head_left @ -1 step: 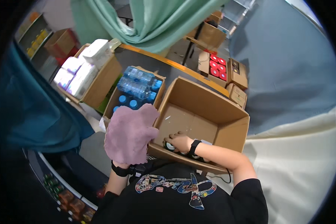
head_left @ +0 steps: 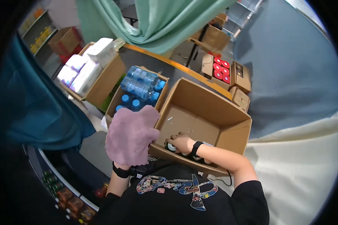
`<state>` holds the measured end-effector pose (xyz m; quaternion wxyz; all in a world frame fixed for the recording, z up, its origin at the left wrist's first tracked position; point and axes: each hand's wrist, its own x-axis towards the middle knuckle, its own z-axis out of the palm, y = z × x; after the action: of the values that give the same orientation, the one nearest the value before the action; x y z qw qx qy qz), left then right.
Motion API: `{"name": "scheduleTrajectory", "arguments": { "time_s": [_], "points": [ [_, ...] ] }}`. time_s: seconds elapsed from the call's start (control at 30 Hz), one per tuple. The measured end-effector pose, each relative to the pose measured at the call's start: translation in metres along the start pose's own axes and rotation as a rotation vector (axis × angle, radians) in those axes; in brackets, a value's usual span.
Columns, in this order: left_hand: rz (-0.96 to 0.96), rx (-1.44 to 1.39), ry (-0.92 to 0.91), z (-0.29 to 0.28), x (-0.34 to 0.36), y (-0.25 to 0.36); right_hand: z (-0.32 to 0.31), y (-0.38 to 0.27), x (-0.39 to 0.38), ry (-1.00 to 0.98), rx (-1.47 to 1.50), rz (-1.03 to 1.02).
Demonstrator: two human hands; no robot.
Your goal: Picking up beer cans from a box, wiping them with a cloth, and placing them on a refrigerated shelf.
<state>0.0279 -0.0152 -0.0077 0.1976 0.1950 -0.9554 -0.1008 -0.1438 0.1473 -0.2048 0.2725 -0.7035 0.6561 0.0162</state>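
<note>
A pink cloth (head_left: 131, 137) lies over my left hand and covers it down to the wristband, so its fingers are hidden. It hangs beside the left wall of a big cardboard box (head_left: 199, 93). My right hand (head_left: 181, 142) reaches inside that box at its near edge, fingers curled round a can (head_left: 171, 146) with a pale round top and dark side. More round tops stand in a row along the near wall, partly covered by my right wrist and forearm. The rest of the box floor shows bare cardboard with a few small white scraps.
Left of the box is a carton of blue-capped water bottles (head_left: 139, 90), two lying on top. Farther left stands a carton of white tissue packs (head_left: 80, 73). Red-lidded cans (head_left: 221, 69) sit in a carton at the far right. Green and brown bottles (head_left: 64, 193) are low at left.
The view has turned slightly, so the background sits a little farther right. Both hands, the cloth and the can keep their places against the box.
</note>
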Motion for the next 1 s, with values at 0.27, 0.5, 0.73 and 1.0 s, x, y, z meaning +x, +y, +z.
{"name": "scheduleTrajectory", "arguments": {
  "time_s": [0.27,0.5,0.73,1.0],
  "points": [
    [-0.010,0.106,0.018,-0.017,-0.040,0.034,-0.081,-0.010,-0.042,0.343,0.078,0.082],
    [0.005,0.079,0.034,-0.010,-0.061,0.075,-0.137,-0.080,-0.162,0.702,0.530,0.153],
    [-0.313,-1.419,-0.063,0.053,-0.137,0.098,-0.070,-0.145,-0.198,0.775,0.676,0.049],
    [-0.618,-2.116,-0.178,0.044,-0.161,0.085,-0.043,-0.185,-0.174,0.726,0.785,0.147]
  ]
}}
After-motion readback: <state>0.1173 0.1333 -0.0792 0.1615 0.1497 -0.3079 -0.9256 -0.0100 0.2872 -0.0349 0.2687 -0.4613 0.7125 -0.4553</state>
